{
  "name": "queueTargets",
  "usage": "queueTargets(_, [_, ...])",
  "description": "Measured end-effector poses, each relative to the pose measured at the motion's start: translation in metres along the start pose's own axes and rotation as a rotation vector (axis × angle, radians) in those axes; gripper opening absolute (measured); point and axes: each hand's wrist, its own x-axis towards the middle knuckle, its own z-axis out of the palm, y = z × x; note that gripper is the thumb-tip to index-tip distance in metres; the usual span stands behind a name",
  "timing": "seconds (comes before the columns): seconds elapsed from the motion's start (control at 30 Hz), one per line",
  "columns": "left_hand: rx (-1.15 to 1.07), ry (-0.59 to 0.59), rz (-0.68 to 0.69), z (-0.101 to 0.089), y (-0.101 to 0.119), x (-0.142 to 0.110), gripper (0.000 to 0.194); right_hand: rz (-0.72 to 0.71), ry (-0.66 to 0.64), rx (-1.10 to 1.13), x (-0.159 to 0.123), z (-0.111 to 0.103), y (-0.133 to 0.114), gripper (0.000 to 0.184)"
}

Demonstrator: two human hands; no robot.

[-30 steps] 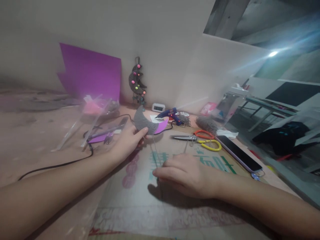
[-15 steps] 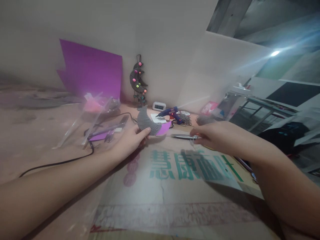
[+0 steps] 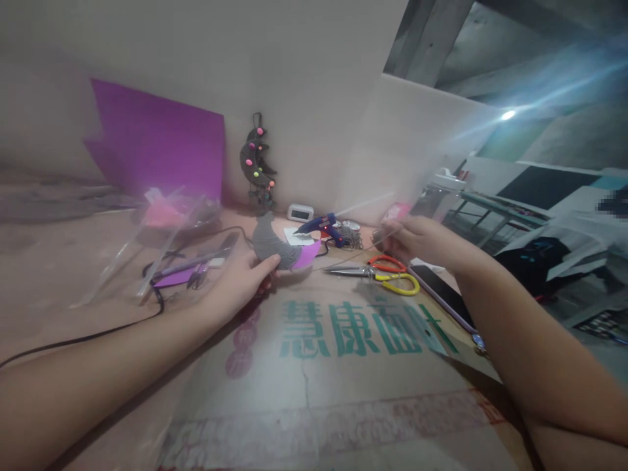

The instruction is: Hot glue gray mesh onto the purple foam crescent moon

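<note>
My left hand (image 3: 262,271) is closed on a crescent moon shape (image 3: 275,242), thumb on its front. Grey yarn wraps most of the crescent, and its right tip shows bare purple card. A thin strand of grey yarn (image 3: 360,255) stretches from the crescent to the right, where my right hand (image 3: 400,239) pinches it. Below this strand, scissors (image 3: 395,282) with one red and one yellow handle loop lie on the table. Behind the crescent rests a blue glue gun (image 3: 321,226) on a white piece of paper.
A decorated moon hanging (image 3: 256,163) and purple card sheets (image 3: 161,140) are against the wall. A small white clock (image 3: 300,212) stands behind the glue gun. To the right lies a phone (image 3: 441,294); clear plastic packaging (image 3: 147,255) and a black cord (image 3: 98,335) are on the left.
My right hand has lifted away from beside the scissors, moving up with the yarn strand, so the scissor handles now show. My left hand keeps its hold on the crescent. The view has shifted slightly.
</note>
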Motion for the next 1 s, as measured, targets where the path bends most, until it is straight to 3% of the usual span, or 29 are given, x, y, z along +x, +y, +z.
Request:
queueTargets(0.13, [0.021,-0.001,-0.006,0.000,-0.002,0.001,0.035,-0.244,0.120,0.433,-0.030,-0.008,-0.043,0.047])
queueTargets(0.2, [0.028,0.007,-0.013,-0.001,-0.005,0.004,0.037,-0.350,0.105,0.517,-0.045,-0.008,-0.061,0.042])
queueTargets(0.27, [0.021,0.015,-0.011,-0.001,-0.008,0.006,0.037,-0.437,0.119,0.530,-0.059,-0.007,-0.074,0.036])
queueTargets(0.37, [0.022,0.015,0.003,-0.001,-0.008,0.006,0.035,-0.541,-0.011,0.355,-0.071,-0.007,-0.086,0.023])
queueTargets(0.43, [0.026,0.009,0.014,-0.001,-0.007,0.005,0.034,-0.566,-0.148,0.202,-0.071,-0.010,-0.085,0.035])
queueTargets(0.5, [0.034,0.009,0.029,-0.001,-0.005,0.004,0.035,-0.550,-0.298,0.102,-0.062,-0.012,-0.074,0.052])
queueTargets(0.57, [0.044,0.011,0.035,-0.001,-0.004,0.004,0.035,-0.477,-0.448,0.015,-0.046,-0.011,-0.054,0.057])
queueTargets(0.6, [0.046,0.013,0.030,-0.001,-0.004,0.004,0.036,-0.410,-0.455,-0.042,-0.036,-0.009,-0.041,0.052])
queueTargets(0.7, [0.034,0.010,0.004,0.000,-0.004,0.003,0.037,-0.190,-0.224,-0.259,-0.004,0.005,0.001,0.031])
queueTargets(0.73, [0.027,0.007,-0.001,0.000,-0.004,0.003,0.037,-0.128,-0.216,-0.311,0.004,0.011,0.013,0.027])
queueTargets(0.8, [0.018,0.006,-0.011,0.000,-0.003,0.003,0.036,-0.063,-0.352,-0.356,0.016,0.022,0.034,0.021])
queueTargets(0.87, [0.024,0.008,-0.016,0.000,-0.002,0.002,0.036,-0.059,-0.422,-0.343,0.021,0.030,0.047,0.029])
queueTargets(1.0, [0.048,0.011,0.005,0.000,-0.001,0.002,0.037,-0.086,-0.397,-0.351,0.023,0.033,0.058,0.045])
